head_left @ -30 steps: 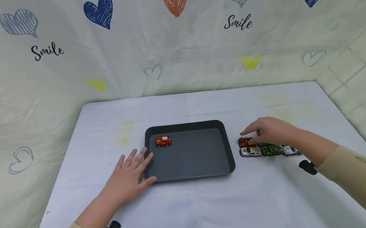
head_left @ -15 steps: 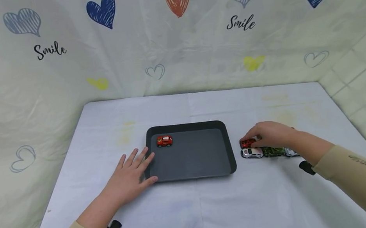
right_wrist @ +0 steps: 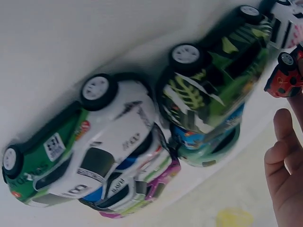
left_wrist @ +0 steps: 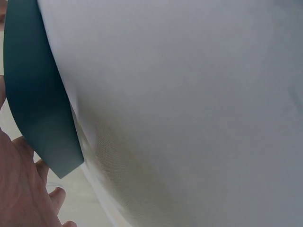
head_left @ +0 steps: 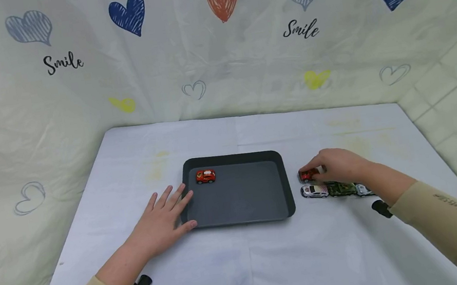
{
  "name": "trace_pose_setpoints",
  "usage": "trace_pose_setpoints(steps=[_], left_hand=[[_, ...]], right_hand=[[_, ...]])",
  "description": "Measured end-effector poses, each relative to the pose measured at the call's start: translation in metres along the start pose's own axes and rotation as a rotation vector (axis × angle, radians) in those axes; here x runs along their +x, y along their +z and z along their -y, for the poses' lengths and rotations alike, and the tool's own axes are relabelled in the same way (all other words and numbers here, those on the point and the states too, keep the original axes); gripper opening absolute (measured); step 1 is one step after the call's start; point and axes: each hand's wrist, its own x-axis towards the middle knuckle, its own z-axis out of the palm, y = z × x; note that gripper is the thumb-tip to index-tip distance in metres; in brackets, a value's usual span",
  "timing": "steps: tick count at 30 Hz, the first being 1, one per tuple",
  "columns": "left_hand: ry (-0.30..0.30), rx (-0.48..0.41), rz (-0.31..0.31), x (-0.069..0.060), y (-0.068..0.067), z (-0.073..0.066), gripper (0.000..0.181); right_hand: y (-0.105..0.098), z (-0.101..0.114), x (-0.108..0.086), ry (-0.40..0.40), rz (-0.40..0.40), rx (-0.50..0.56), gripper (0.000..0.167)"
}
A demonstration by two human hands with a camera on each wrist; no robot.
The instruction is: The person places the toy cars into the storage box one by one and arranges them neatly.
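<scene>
While my left hand (head_left: 159, 227) lies spread at the nine o'clock edge of the tray (head_left: 241, 197), my right hand (head_left: 340, 165) pinches a red car (head_left: 305, 176) beyond the tray's three o'clock edge.

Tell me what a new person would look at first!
Probably the dark gray tray in the middle of the table, with a red toy car in its far left corner. The right grip pinching another red car, near a group of toy cars right of the tray, catches the eye too. Big blue and red hearts stand out on the pale cloth behind.
</scene>
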Motion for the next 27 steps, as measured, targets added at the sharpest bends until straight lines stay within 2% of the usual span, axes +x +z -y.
trace_pose_setpoints(steps=[4, 11, 16, 22, 27], left_hand=[[0.0, -0.005, 0.007, 0.0, 0.001, 0.0, 0.081], [-0.003, 0.0, 0.016, 0.0, 0.001, 0.0, 0.081], [-0.001, 0.007, 0.012, 0.001, 0.001, 0.001, 0.081], [0.008, 0.005, 0.01, 0.0, 0.0, 0.0, 0.082], [0.009, -0.009, 0.006, -0.001, 0.001, 0.001, 0.083]], right_hand=[[-0.005, 0.002, 0.0, 0.0, -0.046, -0.017, 0.036], [-0.014, 0.007, 0.005, 0.031, -0.059, -0.005, 0.037], [-0.021, 0.017, 0.012, 0.024, -0.111, 0.0, 0.037], [-0.035, 0.044, 0.03, 0.014, -0.121, -0.011, 0.037], [-0.042, 0.069, 0.055, -0.035, -0.108, -0.006, 0.036]])
